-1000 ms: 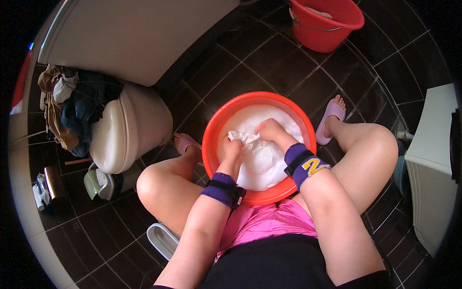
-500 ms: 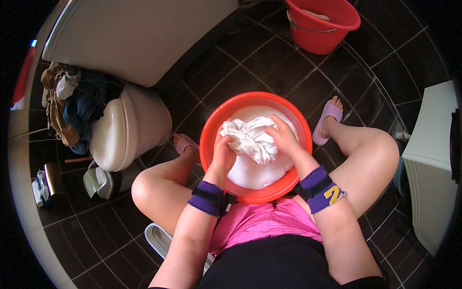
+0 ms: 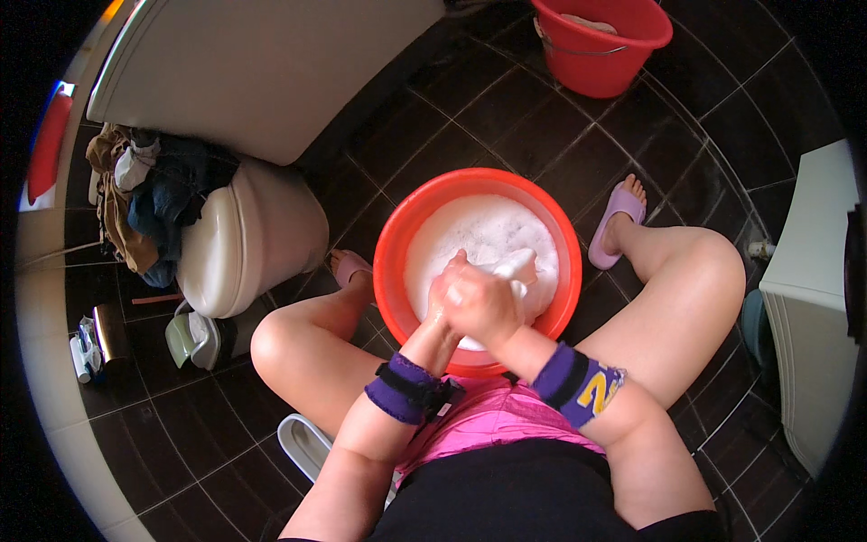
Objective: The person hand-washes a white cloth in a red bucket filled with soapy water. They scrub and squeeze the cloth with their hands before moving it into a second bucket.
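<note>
An orange-red round basin (image 3: 397,244) full of white suds stands on the dark tiled floor between my knees. Both hands meet over its near side. My right hand (image 3: 483,307) lies across the left and is closed on a bunched white cloth (image 3: 517,268) that sticks out past the fingers. My left hand (image 3: 444,289) is pressed against the same cloth from the left, mostly hidden under the right. Purple bands wrap both wrists.
A white toilet (image 3: 244,239) stands to the left with a heap of clothes (image 3: 144,194) beside it. A red bucket (image 3: 601,45) stands at the far right. A white appliance (image 3: 808,298) fills the right edge. Pink slippers are on my feet.
The cloth was lifted spread out above the basin half a second ago; now it is bunched small and both hands have come down and together at the basin's near side.
</note>
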The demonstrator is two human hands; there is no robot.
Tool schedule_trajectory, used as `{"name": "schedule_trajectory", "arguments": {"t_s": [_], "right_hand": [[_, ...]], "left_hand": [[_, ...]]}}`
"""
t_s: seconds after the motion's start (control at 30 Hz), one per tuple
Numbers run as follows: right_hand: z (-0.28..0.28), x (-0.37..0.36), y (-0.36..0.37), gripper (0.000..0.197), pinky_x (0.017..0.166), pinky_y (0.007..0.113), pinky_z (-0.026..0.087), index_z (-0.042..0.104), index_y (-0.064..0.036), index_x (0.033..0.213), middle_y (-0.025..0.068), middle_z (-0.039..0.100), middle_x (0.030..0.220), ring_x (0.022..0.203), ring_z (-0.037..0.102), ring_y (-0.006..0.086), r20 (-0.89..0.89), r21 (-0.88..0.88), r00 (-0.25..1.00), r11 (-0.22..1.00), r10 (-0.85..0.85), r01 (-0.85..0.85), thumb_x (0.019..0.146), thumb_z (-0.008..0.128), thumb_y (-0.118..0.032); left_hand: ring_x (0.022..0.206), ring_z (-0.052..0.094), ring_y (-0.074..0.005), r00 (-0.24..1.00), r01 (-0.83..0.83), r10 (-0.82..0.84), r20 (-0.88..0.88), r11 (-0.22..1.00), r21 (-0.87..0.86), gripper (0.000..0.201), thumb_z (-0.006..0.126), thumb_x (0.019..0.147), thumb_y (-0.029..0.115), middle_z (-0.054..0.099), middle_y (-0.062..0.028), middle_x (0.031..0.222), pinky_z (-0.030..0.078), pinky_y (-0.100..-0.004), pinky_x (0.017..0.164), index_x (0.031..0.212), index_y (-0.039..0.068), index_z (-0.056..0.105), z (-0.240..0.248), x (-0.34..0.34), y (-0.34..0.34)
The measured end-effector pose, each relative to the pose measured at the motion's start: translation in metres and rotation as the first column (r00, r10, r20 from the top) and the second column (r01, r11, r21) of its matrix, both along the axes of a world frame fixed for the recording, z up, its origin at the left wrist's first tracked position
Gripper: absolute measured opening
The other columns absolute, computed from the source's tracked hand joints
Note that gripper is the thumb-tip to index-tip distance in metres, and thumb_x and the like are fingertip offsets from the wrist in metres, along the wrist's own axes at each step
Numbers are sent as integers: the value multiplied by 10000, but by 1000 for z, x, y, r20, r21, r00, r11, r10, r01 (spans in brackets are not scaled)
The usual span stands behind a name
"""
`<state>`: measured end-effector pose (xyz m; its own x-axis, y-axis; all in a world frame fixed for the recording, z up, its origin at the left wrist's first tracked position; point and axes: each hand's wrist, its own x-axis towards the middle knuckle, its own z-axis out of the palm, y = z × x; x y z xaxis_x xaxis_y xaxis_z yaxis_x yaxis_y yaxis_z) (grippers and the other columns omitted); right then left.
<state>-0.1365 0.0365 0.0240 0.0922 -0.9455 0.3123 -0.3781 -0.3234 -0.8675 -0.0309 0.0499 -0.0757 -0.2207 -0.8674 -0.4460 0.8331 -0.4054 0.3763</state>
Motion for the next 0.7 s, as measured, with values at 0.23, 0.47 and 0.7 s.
{"name": "schedule_trajectory", "arguments": {"t_s": [0.23,0.47,0.7], "right_hand": [[-30,-31,-32,185,554,433,458,610,-46,723,162,596,740,633,581,363,-60,203,995,975,-79,90,833,585,-193],[-23,-33,-30,145,555,425,462,643,-61,744,141,587,709,624,581,359,-84,257,995,963,-59,79,822,617,-180],[-15,-19,-8,269,559,432,468,573,-42,692,167,597,737,648,585,369,40,102,998,994,-41,37,854,584,-257]], "left_hand": [[835,607,-197,913,-15,-141,384,926,376,297,471,943,343,624,-69,922,500,-347,756,1024,84,591,76,-38,-24],[796,585,-212,942,-38,-77,326,943,331,267,432,946,338,597,-60,870,496,-363,704,970,107,563,58,-36,-26],[766,611,-215,988,32,-37,150,999,32,315,484,918,311,623,-89,873,501,-365,687,1000,22,577,34,-29,-18]]}}
